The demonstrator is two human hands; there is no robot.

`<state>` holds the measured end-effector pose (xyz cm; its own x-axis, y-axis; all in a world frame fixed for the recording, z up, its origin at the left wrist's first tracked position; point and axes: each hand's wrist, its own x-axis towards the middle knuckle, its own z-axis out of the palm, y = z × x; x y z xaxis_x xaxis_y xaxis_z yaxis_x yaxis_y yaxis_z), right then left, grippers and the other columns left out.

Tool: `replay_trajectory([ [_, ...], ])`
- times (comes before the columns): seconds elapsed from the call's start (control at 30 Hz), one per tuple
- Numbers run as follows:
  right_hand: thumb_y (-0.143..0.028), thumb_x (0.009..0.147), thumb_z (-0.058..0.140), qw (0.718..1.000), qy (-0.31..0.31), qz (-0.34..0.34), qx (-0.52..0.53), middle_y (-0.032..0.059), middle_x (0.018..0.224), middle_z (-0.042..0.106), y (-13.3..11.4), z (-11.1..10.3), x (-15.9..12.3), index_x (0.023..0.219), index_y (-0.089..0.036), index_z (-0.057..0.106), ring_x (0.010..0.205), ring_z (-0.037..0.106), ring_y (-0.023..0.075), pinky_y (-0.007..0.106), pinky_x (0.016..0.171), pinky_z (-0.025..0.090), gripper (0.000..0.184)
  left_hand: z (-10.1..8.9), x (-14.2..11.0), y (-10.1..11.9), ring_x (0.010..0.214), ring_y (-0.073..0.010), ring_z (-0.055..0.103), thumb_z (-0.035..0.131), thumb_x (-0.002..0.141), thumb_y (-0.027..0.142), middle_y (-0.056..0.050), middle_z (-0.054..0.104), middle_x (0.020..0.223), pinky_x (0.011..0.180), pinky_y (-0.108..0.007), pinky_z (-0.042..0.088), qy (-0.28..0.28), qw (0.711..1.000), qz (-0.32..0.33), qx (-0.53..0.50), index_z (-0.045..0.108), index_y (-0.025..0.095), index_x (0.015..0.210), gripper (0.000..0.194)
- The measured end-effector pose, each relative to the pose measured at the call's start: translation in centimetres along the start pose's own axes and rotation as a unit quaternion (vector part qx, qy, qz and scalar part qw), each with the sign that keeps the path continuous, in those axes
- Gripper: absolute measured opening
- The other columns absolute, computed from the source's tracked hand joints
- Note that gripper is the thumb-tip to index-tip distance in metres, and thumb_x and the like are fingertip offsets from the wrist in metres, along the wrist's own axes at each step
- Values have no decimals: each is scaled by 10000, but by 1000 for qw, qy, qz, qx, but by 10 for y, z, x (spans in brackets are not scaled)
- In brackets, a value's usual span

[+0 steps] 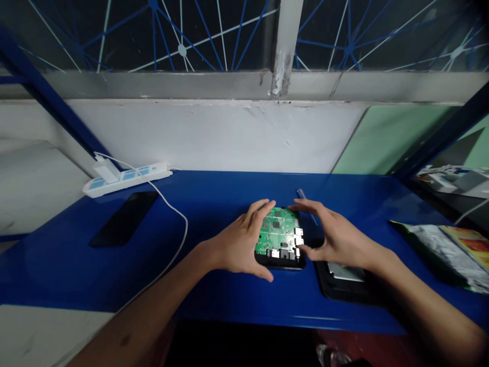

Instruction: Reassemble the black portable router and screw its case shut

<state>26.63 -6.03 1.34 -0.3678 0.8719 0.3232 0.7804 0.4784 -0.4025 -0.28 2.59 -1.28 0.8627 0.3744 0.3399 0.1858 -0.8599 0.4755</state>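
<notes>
A green circuit board (pixel 277 229) with silver ports along its right and front edges sits in a shallow black case (pixel 284 262) on the blue table. My left hand (pixel 240 239) curves around the left side, fingers at the far edge and thumb by the near left corner. On the other side, my right hand (pixel 332 234) grips around the right edge, thumb against the ports and index finger at the far right corner. Under my right wrist lies a black tray-like part (pixel 332 288) with a silver metal plate (pixel 346 271), partly covered by my arm.
A thin clear-and-purple pen-like tool (pixel 301 194) lies behind my right hand. At left are a black phone-like slab (pixel 124 219), a white power strip (pixel 130 179) and a white cable (pixel 179 214). A shiny packet (pixel 446 252) lies at right. The wall (pixel 229 135) bounds the table's back.
</notes>
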Motion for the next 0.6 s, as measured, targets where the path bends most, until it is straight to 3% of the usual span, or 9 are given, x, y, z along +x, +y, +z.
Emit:
replay_trajectory([
  [0.17, -300, 733, 740, 1000, -8, 1, 13, 158, 1413, 631, -1, 1, -1, 1520, -221, 309, 1271, 640, 362, 565, 1018, 573, 901, 1, -1, -2, 1402, -585, 368, 958, 514, 492, -268, 204, 1598, 1035, -758, 463, 18, 1000, 3, -10, 9, 250, 1630, 1486],
  [0.43, -299, 736, 737, 1000, -16, -8, 15, 169, 1394, 636, -1, 4, 1, 1522, -209, 303, 1253, 650, 356, 568, 1006, 578, 902, 0, 1, -1, 1384, -582, 393, 956, 512, 463, -289, 221, 1575, 1021, -746, 473, -14, 1000, -24, -1, -13, 225, 1620, 1491],
  [0.6, -272, 713, 736, 1000, -17, -8, 20, 165, 1373, 658, -1, 3, 2, 1535, -208, 282, 1241, 661, 357, 563, 1000, 581, 941, 0, 0, -3, 1375, -570, 415, 937, 538, 451, -274, 296, 1544, 1016, -736, 481, 5, 1000, -12, 4, 29, 230, 1623, 1432],
])
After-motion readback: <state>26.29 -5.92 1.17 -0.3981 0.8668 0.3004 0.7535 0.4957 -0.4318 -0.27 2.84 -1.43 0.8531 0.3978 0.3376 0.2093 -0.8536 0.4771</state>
